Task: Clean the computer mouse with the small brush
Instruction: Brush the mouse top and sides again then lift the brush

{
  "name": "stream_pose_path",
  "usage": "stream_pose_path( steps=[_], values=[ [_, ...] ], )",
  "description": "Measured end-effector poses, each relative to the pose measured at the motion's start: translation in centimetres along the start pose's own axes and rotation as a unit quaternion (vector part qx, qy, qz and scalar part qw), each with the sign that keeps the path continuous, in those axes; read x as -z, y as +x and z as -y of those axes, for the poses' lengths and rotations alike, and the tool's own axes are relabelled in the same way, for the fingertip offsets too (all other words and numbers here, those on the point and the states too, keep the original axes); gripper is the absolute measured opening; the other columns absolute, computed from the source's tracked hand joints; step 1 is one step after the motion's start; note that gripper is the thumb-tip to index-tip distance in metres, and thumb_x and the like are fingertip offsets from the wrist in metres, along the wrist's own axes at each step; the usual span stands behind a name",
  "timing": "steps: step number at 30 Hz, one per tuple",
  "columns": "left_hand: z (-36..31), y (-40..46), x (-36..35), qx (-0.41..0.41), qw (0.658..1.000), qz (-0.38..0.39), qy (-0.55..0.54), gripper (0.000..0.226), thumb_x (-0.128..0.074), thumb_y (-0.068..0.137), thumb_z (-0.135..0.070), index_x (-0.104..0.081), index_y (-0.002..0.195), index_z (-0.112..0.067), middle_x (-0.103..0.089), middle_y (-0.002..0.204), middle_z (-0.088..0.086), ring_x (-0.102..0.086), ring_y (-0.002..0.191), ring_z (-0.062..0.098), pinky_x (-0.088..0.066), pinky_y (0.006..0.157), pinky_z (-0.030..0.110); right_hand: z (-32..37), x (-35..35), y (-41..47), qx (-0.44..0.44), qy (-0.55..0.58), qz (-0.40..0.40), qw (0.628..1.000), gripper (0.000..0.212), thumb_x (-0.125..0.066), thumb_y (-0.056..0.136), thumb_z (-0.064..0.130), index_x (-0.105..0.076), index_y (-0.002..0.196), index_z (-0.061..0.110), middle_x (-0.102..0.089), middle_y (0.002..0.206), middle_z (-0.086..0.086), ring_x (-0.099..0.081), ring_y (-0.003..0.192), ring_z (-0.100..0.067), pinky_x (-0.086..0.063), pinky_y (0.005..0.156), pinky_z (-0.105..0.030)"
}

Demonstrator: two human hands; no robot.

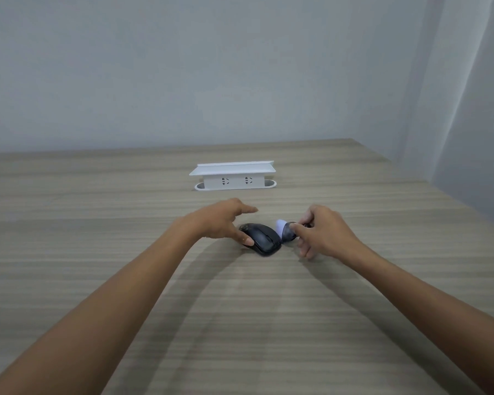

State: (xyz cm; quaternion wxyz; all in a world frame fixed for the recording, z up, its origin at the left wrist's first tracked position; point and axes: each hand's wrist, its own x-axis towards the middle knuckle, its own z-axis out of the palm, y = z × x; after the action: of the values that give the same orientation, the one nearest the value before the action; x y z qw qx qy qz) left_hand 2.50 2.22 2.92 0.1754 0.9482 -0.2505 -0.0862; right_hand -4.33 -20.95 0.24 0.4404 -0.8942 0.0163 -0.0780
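Observation:
A black computer mouse [262, 240] lies on the wooden table [126, 223], a little beyond the middle. My left hand [222, 220] rests against its left side, thumb on the near edge and fingers spread above it. My right hand [321, 233] pinches a small dark brush [288, 232] whose pale bristle tip points up and to the left, right beside the mouse's right edge. Part of the brush handle is hidden inside my fingers.
A white power strip stand [234, 176] with two sockets facing me stands on the table behind the mouse. A grey wall rises behind the table, and the table's right edge runs diagonally at the right.

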Motion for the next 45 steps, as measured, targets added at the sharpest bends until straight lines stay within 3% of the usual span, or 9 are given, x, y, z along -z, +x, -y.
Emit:
stream_pose_path(
  steps=[3,6,7,12,18,27,32,36,45],
  values=[
    [0.3,-0.7,0.1,0.070,0.996,-0.059,0.000,0.081,-0.085,0.076,-0.039,-0.051,0.145,-0.013,-0.058,0.131,0.007,-0.061,0.118,0.022,-0.049,0.098,0.034,0.0,0.1,0.2,-0.001,0.006,-0.005,1.000,0.013,-0.062,0.093,0.010,-0.053,0.083,0.009,-0.074,0.070,-0.022,-0.072,0.049,-0.029,-0.053,0.042,-0.028],
    [-0.3,-1.3,-0.5,0.136,0.988,-0.064,-0.031,0.047,-0.072,0.086,-0.052,-0.067,0.105,-0.010,-0.077,0.101,0.012,-0.074,0.091,0.020,-0.053,0.087,0.034,0.1,-0.1,0.2,0.000,0.018,-0.002,1.000,0.015,-0.063,0.092,0.008,-0.054,0.080,0.009,-0.073,0.071,-0.022,-0.068,0.043,-0.022,-0.051,0.040,-0.027],
    [-0.5,-1.4,-0.8,0.150,0.986,-0.056,-0.056,0.053,-0.067,0.088,-0.055,-0.070,0.100,-0.003,-0.079,0.091,0.012,-0.076,0.087,0.021,-0.054,0.090,0.035,0.2,-0.2,0.2,0.000,0.021,0.001,1.000,0.015,-0.063,0.092,0.008,-0.054,0.080,0.009,-0.073,0.071,-0.022,-0.068,0.044,-0.023,-0.052,0.041,-0.028],
    [-1.1,-0.8,-2.4,0.171,0.978,-0.072,-0.093,0.063,-0.065,0.088,-0.057,-0.074,0.098,0.004,-0.079,0.077,0.009,-0.075,0.078,0.024,-0.055,0.090,0.039,0.9,-0.4,-0.4,0.009,0.009,0.022,1.000,0.019,-0.062,0.092,0.008,-0.054,0.075,0.009,-0.074,0.072,-0.023,-0.068,0.048,-0.028,-0.052,0.043,-0.027],
    [-1.9,-0.2,-2.3,0.158,0.981,-0.071,-0.091,0.053,-0.075,0.077,-0.060,-0.068,0.062,-0.010,-0.059,0.058,0.001,-0.053,0.061,0.017,-0.040,0.062,0.028,1.1,-0.5,-0.6,0.014,0.014,0.046,0.999,0.016,-0.063,0.093,0.011,-0.052,0.082,0.009,-0.071,0.066,-0.016,-0.064,0.039,-0.019,-0.049,0.042,-0.026],
    [-2.0,-0.1,-2.8,0.139,0.983,-0.047,-0.111,0.053,-0.083,0.072,-0.053,-0.050,0.063,-0.012,-0.039,0.062,0.002,-0.037,0.060,0.019,-0.024,0.055,0.029,1.0,0.2,-0.7,0.014,-0.001,0.090,0.996,0.014,-0.064,0.094,0.013,-0.056,0.088,0.005,-0.074,0.067,-0.014,-0.066,0.044,-0.022,-0.052,0.046,-0.028],
    [-1.6,0.2,-2.7,0.120,0.985,-0.018,-0.127,0.052,-0.084,0.070,-0.052,-0.073,0.090,-0.005,-0.068,0.081,0.008,-0.060,0.077,0.023,-0.046,0.071,0.033,0.5,0.9,-0.4,0.015,-0.019,0.066,0.998,0.015,-0.064,0.094,0.014,-0.053,0.085,0.009,-0.075,0.072,-0.017,-0.065,0.042,-0.022,-0.052,0.045,-0.028],
    [-1.1,0.1,-2.4,0.085,0.985,0.004,-0.149,0.054,-0.085,0.069,-0.049,-0.075,0.106,-0.012,-0.075,0.109,0.010,-0.068,0.108,0.027,-0.052,0.102,0.043,-0.2,1.2,-0.2,0.010,-0.006,0.033,0.999,0.016,-0.065,0.095,0.014,-0.053,0.086,0.008,-0.072,0.071,-0.015,-0.068,0.047,-0.027,-0.054,0.048,-0.032],
    [0.0,-0.6,-2.5,0.026,0.976,0.015,-0.217,0.034,-0.077,0.088,-0.031,-0.073,0.119,-0.016,-0.075,0.114,0.007,-0.066,0.101,0.015,-0.048,0.105,0.037,0.3,-0.5,-2.0,-0.004,0.071,0.073,0.995,0.015,-0.062,0.097,0.010,-0.049,0.089,0.006,-0.074,0.075,-0.025,-0.072,0.051,-0.025,-0.058,0.051,-0.033]
  ],
)
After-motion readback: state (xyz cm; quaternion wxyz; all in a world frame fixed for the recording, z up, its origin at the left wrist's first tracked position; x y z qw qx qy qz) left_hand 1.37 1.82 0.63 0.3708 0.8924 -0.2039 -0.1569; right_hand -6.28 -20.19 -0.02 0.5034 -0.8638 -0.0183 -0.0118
